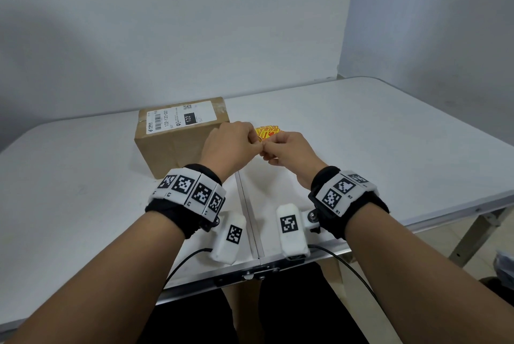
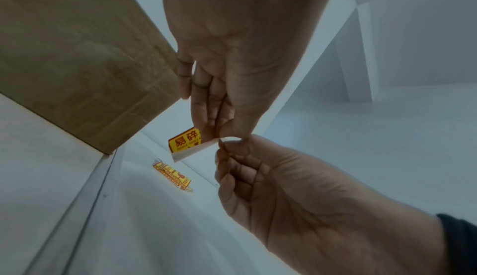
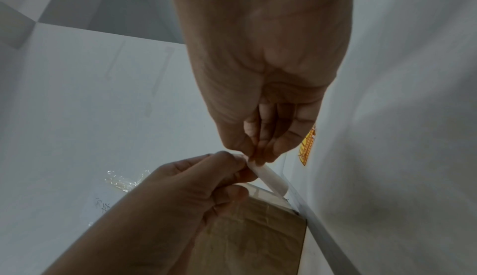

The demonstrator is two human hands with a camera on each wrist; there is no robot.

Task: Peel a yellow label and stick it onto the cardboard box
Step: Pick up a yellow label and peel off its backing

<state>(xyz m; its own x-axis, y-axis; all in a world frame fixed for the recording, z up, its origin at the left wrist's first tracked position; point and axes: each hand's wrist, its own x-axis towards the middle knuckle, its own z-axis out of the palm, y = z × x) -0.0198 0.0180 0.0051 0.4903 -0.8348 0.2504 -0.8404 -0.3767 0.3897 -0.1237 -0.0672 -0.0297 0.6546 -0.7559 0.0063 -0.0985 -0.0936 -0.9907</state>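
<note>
Label up in the air between both hands, yellow with red print, held just above the tabletop to the right of the box. Left hand pinches one corner, thumb and fingertips closed on it, the printed face turned away from the palm. Right hand comes in tight against it, thumb and forefinger pinched on the white backing, which curls away from the yellow layer. That looks like the peel in progress: one hand anchors, the other draws the liner off. Fingertips meet at the same edge, probably because that is where the two layers split.

Underneath, more yellow labels lie in a loose pile on the tabletop, just beyond the hands. Box sits flat, close on the left, brown side facing the hands, a white shipping label on its top. Short reach for the sticking step, not yet begun.
</note>
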